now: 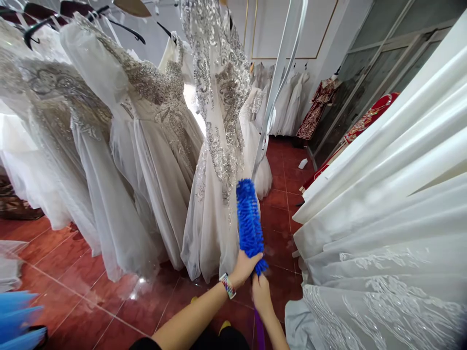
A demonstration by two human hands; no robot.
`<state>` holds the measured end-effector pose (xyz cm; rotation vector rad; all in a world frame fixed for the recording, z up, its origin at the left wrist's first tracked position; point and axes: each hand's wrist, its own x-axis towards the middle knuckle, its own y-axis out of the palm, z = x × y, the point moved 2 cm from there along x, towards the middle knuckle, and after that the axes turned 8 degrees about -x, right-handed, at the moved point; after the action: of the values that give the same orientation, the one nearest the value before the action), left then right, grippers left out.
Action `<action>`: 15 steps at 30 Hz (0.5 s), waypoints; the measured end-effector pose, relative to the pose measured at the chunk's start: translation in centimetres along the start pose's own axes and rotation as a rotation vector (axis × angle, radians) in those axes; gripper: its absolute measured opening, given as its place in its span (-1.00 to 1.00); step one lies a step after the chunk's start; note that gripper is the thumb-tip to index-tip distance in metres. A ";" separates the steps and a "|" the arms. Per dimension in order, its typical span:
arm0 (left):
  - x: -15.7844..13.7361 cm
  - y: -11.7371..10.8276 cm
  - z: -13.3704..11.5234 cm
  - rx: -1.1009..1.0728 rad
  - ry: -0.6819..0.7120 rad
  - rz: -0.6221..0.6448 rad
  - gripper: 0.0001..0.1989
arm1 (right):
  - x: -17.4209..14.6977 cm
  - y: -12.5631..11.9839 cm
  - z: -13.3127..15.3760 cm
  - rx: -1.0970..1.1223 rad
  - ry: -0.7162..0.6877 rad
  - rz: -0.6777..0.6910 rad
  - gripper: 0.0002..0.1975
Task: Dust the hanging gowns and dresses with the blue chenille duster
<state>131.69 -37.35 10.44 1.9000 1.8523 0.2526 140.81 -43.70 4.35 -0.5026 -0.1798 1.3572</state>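
Observation:
A fluffy blue duster (250,221) points upward and away from me, its tip close to the metal rack post (273,92) and beside a sequined white gown (219,175). My left hand (245,268), with a patterned band on the wrist, is closed around the lower part of the fluffy head. Just below it, my right hand (261,294) grips the duster at its base. A purple strip (259,328) hangs under the right hand; whether it is the handle or a strap I cannot tell. The fingers' undersides are hidden.
Several beaded white gowns (146,126) hang along the left. White fabric with lace (379,218) fills the right side. Red tiles (116,306) cover the floor, with blue tulle (16,318) at lower left. A red embroidered garment (317,109) hangs farther back.

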 end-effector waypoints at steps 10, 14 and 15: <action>10.6 1.3 -24.4 0.460 0.587 0.088 -0.69 | 11.2 5.6 24.3 0.537 -0.302 0.036 -0.46; 13.3 -4.8 -23.3 0.689 0.406 -0.034 -0.89 | 11.6 13.3 24.0 0.699 -0.046 0.177 -0.44; 13.7 -6.3 -22.4 0.696 0.334 -0.055 -0.85 | 11.4 15.2 23.0 0.716 0.014 0.176 -0.44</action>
<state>117.01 -19.59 24.50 2.3526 2.4387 -0.1283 120.48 -25.27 16.06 0.0779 0.3652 1.4789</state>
